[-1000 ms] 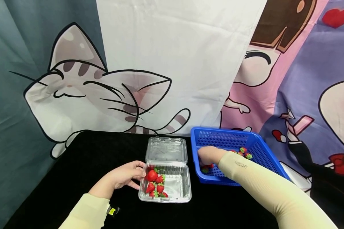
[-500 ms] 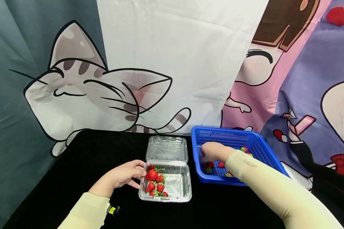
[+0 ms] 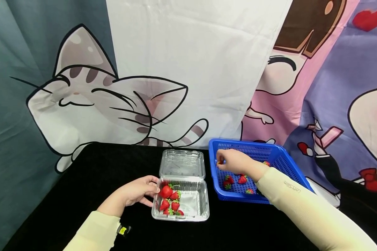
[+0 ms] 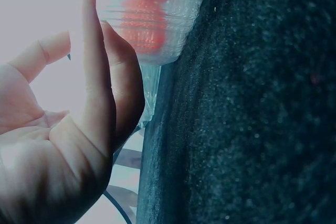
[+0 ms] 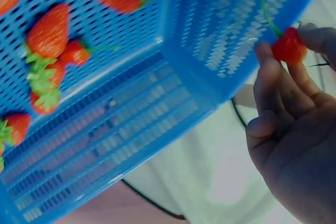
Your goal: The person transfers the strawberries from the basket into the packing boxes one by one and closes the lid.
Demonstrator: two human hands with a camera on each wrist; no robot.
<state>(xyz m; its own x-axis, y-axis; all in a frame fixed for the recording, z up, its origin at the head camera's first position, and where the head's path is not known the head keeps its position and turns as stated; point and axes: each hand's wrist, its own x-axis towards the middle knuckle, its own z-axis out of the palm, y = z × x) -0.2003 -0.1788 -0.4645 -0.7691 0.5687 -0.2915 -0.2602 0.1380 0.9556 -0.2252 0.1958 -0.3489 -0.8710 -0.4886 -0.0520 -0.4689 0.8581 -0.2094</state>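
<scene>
My right hand (image 3: pixel 235 161) is raised over the left part of a blue plastic basket (image 3: pixel 238 197). Between thumb and fingertips it pinches a small glossy red cherry (image 5: pixel 289 46) with a long thin green stem, best seen in the right wrist view. Several strawberries (image 3: pixel 242 179) lie on the basket floor. At the left rim of a clear plastic box (image 3: pixel 191 205), my left hand (image 3: pixel 138 191) holds the side with thumb and fingers. Red strawberries (image 3: pixel 175 205) and a rounder red fruit (image 3: pixel 167 191) fill the box's left half. Its hinged lid (image 3: pixel 182 164) lies folded back.
A black cloth (image 3: pixel 125 164) covers the table under box and basket. Behind hangs a printed curtain (image 3: pixel 207 62) with cartoon figures, close to the basket's back wall. The basket's high sides stand around the fruit.
My right hand has lifted from the basket floor with the cherry, uncovering strawberries below. The left hand and the box have stayed in place.
</scene>
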